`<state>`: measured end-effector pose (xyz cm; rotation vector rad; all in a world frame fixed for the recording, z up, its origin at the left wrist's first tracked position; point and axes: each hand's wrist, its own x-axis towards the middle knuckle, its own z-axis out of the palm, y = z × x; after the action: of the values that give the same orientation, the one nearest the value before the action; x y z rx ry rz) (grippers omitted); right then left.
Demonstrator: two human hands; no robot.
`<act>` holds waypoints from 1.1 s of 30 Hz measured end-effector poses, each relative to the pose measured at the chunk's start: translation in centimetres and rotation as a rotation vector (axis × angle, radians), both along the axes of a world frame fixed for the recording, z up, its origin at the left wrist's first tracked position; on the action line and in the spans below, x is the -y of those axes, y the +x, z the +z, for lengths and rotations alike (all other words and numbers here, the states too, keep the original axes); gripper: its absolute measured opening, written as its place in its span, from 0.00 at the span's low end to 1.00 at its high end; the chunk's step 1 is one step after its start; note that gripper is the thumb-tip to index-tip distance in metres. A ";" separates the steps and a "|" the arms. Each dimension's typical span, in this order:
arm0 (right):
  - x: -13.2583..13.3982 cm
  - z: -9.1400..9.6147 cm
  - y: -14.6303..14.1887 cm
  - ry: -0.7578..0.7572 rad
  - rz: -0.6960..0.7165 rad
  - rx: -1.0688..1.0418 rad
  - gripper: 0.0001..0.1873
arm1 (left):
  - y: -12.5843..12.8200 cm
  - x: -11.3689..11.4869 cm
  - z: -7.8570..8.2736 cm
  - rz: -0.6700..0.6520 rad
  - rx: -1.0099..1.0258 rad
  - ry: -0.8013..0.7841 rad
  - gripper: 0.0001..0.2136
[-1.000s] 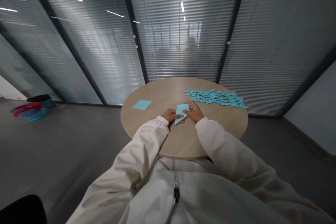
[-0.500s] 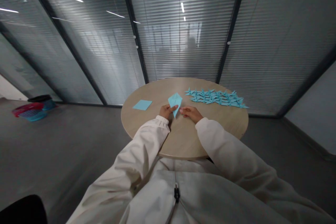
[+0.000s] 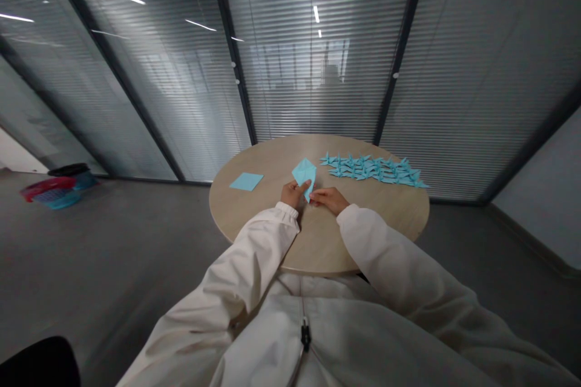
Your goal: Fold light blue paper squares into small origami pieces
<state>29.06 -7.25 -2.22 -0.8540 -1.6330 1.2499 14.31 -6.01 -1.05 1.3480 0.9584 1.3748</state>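
A round wooden table (image 3: 254, 217) stands in front of me. My left hand (image 3: 293, 195) pinches the lower end of a folded light-blue paper (image 3: 304, 173) shaped like a kite, which points away from me. My right hand (image 3: 327, 198) rests beside it with its fingertips on the paper's lower tip, fingers drawn together. Both arms wear cream sleeves.
A flat blue paper square (image 3: 246, 181) lies on the table to the left. Several folded blue paper cranes (image 3: 372, 169) lie in rows at the far right. Glass walls with blinds stand behind. Coloured basins (image 3: 57, 191) sit on the floor at left.
The folded paper has been turned from slanting toward me to pointing away. My left hand took over its lower end, and my right hand moved off its top to its tip.
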 end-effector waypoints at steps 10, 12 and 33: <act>-0.1 0.0 -0.1 -0.062 0.013 -0.023 0.20 | 0.4 0.7 0.6 0.069 -0.028 0.027 0.25; 0.0 0.0 -0.2 -0.084 0.046 -0.037 0.20 | 0.5 0.9 0.8 0.067 -0.039 0.021 0.25; -0.2 -0.2 -0.4 -0.144 0.041 -0.062 0.19 | 0.8 1.5 1.1 0.077 -0.155 0.007 0.17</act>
<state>28.65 -7.02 -2.39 -0.8641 -1.5329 1.4223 15.12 -7.53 0.06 1.4520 1.1195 1.3467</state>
